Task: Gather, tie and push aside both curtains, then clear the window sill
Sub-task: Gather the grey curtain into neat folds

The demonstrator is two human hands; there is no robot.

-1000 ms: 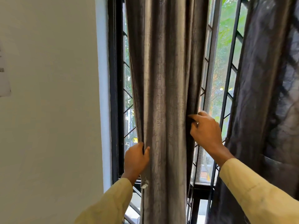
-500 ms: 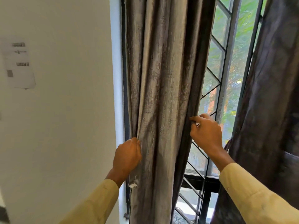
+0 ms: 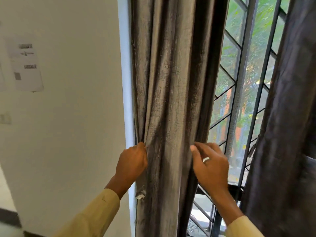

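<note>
The left curtain (image 3: 172,86), grey-brown and bunched into vertical folds, hangs against the left side of the window. My left hand (image 3: 131,161) grips its left edge with fingers curled into the fabric. My right hand (image 3: 210,166) holds its right edge, thumb in front and fingers behind the cloth. The right curtain (image 3: 283,134), darker, hangs loose at the right edge of view. The window sill is hidden behind the curtains and my arms.
A black window grille (image 3: 239,100) with diagonal bars shows between the curtains, greenery behind it. A white wall (image 3: 77,117) with a taped paper sheet (image 3: 25,65) fills the left. A small white tag (image 3: 140,195) hangs from the left curtain's edge.
Both hands have drawn the left curtain leftward against the window frame and into a narrower bunch. The right hand slid lower and closer to the left hand.
</note>
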